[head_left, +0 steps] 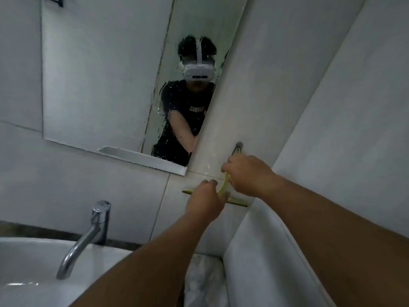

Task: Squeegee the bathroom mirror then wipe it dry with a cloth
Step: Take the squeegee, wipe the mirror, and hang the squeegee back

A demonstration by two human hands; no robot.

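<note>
Two bare forearms reach over the sink (26, 262) and tap (88, 235); left hand (204, 202) closed on the blade of the yellow squeegee (222, 189), right hand (247, 176) gripping its handle; squeegee lies against the tiled wall (132, 191), just below the mirror's corner; a wall hook (239, 145) sits just above; mirror (106, 74), beyond, carries water droplets.

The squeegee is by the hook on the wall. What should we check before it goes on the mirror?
1. Right hand holds the squeegee handle: ok.
2. Left hand on the blade: ok.
3. Handle clear of the hook: cannot tell.
4. Mirror wet with drops, needs wiping: ok.
5. Blade on the glass: not ok, it is below the mirror on the tile.
6. Drying cloth ready: cannot tell, none in view.
</note>
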